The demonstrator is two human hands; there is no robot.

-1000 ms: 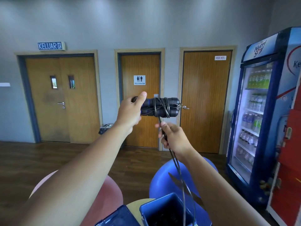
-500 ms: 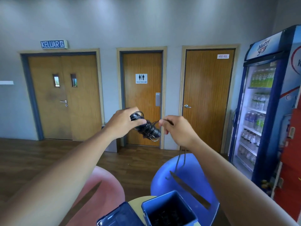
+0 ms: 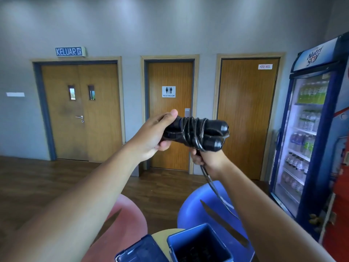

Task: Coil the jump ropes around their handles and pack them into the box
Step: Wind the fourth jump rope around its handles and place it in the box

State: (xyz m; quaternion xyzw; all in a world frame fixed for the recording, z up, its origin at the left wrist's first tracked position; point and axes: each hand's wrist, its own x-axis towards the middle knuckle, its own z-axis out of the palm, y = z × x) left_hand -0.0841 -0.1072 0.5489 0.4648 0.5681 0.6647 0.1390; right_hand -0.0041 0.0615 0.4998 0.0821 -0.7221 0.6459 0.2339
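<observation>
Two black jump rope handles [image 3: 211,133] lie side by side, held out at chest height in front of the restroom door. Several turns of thin black rope are wound round their middle. My left hand [image 3: 154,135] grips the handles' left end, thumb on top. Just below their right end, my right hand [image 3: 207,160] holds the loose rope [image 3: 217,191], which trails down past my right forearm. An open blue box [image 3: 190,241] stands at the bottom of the view with dark rope inside it.
A blue lid [image 3: 139,250] lies left of the box on a small round yellowish table [image 3: 160,235]. A pink chair [image 3: 130,214] and a blue chair [image 3: 198,210] stand beyond it. A drinks fridge [image 3: 309,129] fills the right side.
The handles rose again and turned level, pointing right. My right hand dropped from beside the bundle to beneath it, bringing the rope round; more turns now sit on the handles.
</observation>
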